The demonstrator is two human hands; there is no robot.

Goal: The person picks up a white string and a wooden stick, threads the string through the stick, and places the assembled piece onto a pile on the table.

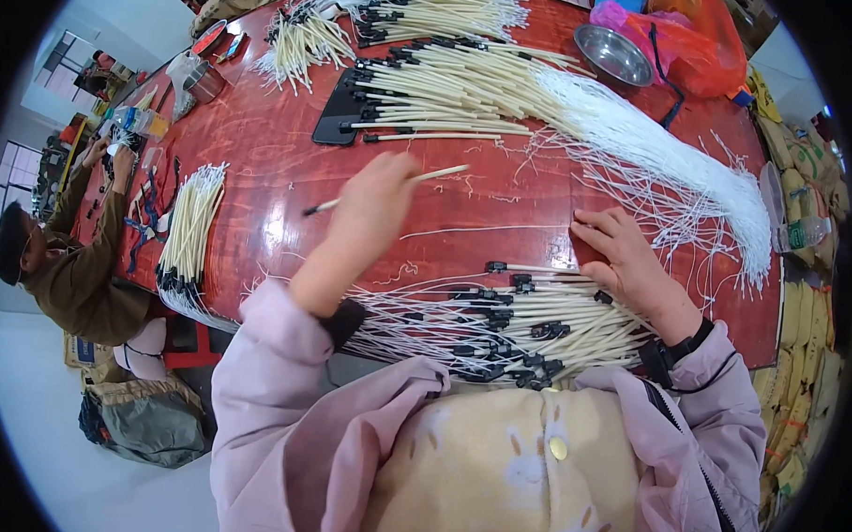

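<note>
Near you, a heap of cream sticks with black ends [588,323] lies on the shiny red worktop [271,139]. Your right hand [625,254] has bent fingers beside a thin white string [488,231]; I can't tell if they pinch it. Your left hand [374,197] pinches one thin cream stick with a black tip [442,173]. Beyond sits a round silver bowl [613,55].
</note>
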